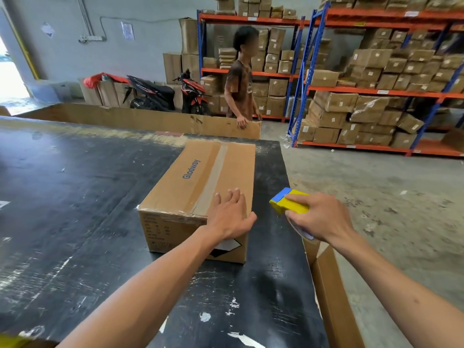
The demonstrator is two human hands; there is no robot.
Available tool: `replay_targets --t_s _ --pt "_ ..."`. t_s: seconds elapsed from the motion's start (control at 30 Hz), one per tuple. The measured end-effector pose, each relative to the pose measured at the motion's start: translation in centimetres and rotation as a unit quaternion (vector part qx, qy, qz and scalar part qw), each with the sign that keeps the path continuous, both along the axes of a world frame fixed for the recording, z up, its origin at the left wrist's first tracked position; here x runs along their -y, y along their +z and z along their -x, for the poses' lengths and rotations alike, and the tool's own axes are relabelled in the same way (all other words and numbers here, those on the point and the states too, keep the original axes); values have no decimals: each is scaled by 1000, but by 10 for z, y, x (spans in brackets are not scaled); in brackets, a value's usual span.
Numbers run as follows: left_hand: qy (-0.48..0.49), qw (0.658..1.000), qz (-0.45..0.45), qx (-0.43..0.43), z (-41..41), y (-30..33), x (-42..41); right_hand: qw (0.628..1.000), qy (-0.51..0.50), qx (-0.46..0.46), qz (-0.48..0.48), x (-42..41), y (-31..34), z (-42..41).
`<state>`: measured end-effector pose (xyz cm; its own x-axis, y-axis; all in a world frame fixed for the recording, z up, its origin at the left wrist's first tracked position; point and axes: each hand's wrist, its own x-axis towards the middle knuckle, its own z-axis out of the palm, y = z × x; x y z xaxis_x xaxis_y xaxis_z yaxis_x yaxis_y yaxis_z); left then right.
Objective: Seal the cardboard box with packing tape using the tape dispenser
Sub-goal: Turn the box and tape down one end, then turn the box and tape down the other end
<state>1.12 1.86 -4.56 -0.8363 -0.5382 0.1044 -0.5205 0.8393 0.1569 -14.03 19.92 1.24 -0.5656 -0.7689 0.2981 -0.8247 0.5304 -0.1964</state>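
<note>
A brown cardboard box [190,187] printed "Glodway" lies on the black table [75,197], flaps closed, with a strip of tape running along its top seam. My left hand [229,214] rests flat on the box's near right corner, fingers spread. To the right of the box, my right hand [321,217] grips a yellow and blue tape dispenser [288,200] in the air above the table's right edge. Its tape roll is mostly hidden under my palm.
A person [239,79] stands beyond the table holding a big cardboard sheet [150,119]. Another cardboard piece [331,292] leans on the table's right side. Shelving racks [376,91] full of cartons fill the right; two scooters [170,94] are parked by the back wall.
</note>
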Motion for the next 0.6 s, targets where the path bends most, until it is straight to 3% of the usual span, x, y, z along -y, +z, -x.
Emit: replay_targets --t_s 0.1,0.27,0.37,0.47,0.6 --pt "-64 998 13 -7 -40 4 26 992 -11 88 84 12 8 -5" --pt "-137 985 -106 -17 -112 13 72 956 3 228 183 44 4 -29" --pt "-44 994 -99 3 -93 20 68 943 13 259 207 66 3 -46" --pt "69 994 -61 56 -69 9 58 952 33 233 196 80 2 -57" --pt "24 995 -66 67 -74 8 73 952 31 234 195 85 2 -62"
